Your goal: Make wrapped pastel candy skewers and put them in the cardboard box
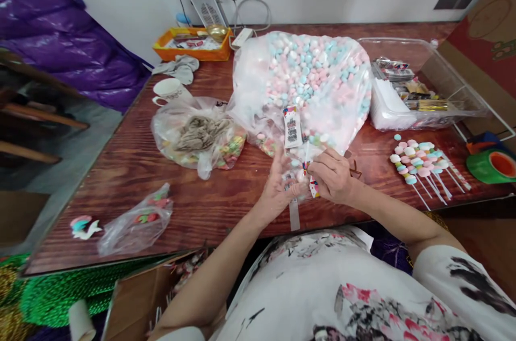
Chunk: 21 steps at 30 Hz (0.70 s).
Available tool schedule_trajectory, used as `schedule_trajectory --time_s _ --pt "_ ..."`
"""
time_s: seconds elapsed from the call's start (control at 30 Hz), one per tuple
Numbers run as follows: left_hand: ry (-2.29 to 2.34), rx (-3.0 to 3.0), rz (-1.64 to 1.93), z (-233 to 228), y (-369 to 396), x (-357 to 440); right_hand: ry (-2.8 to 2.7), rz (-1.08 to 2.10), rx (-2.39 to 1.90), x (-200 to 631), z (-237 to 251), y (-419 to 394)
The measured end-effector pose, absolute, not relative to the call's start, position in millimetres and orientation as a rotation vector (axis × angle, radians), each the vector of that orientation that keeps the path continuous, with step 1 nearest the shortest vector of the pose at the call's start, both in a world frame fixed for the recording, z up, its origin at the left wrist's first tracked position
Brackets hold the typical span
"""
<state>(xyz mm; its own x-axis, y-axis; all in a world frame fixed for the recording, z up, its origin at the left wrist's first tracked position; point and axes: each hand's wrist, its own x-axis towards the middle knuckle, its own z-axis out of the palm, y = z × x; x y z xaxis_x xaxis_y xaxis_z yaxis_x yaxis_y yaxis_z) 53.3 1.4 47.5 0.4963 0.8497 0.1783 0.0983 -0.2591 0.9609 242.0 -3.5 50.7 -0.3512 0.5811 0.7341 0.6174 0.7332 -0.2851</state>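
In the middle of the table's front part, my right hand (330, 174) is closed in a pinch on a small clear plastic wrapper (305, 169) with colourful print. My left hand (279, 186) has its thumb on the lower side of that wrapper, its index finger pointing up beside it. Something pale and round shows inside the wrapper, too small to name surely. Just above my hands lies a white printed label card (292, 127). It rests against a large clear bag of pink, white and blue marshmallows (302, 72). A pale strip (295, 215) hangs near the table edge below.
Marshmallow skewers (419, 158) lie at right, beside green tape (491, 166) and a clear plastic bin (455, 104) of packets. At left are a bag with candies and a brown cloth (201, 134), a mug (171, 89), a small candy bag (139, 220) and an orange tray (193, 53).
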Motion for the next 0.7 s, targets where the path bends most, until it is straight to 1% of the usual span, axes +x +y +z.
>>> schedule_trajectory --time_s 0.03,0.1,0.13,0.2,0.27,0.3,0.4,0.47,0.5,0.53,0.6,0.7 --pt "0.747 1.514 0.776 43 -2 53 -2.056 -0.137 -0.867 242 51 -2" --pt "0.662 1.312 0.595 39 -6 52 -2.057 -0.19 -0.821 239 50 0" --pt "0.667 1.304 0.567 38 -7 50 -2.045 -0.164 -0.817 236 49 0" --pt "0.772 1.462 0.636 38 -7 44 -2.001 0.0 -0.854 231 47 -1" --pt "0.91 1.787 0.778 38 -3 35 -1.905 0.303 -0.92 227 46 -4" --pt "0.965 1.97 0.851 37 0 30 -1.838 0.505 -0.958 225 45 -6" --pt "1.026 2.412 1.016 28 8 15 -1.483 1.244 -1.04 220 39 -14" --pt "1.031 2.565 1.058 21 9 7 -1.146 1.707 -1.016 214 33 -22" --pt "1.036 2.599 1.062 17 7 5 -0.981 1.884 -0.964 209 30 -27" --pt "1.049 2.609 1.064 14 3 3 -0.838 2.022 -0.895 204 27 -32" --pt "1.093 2.591 1.06 11 -9 -2 -0.632 2.199 -0.747 189 24 -43" --pt "1.197 2.539 1.028 13 -28 -18 -0.503 2.302 -0.684 166 25 -57"
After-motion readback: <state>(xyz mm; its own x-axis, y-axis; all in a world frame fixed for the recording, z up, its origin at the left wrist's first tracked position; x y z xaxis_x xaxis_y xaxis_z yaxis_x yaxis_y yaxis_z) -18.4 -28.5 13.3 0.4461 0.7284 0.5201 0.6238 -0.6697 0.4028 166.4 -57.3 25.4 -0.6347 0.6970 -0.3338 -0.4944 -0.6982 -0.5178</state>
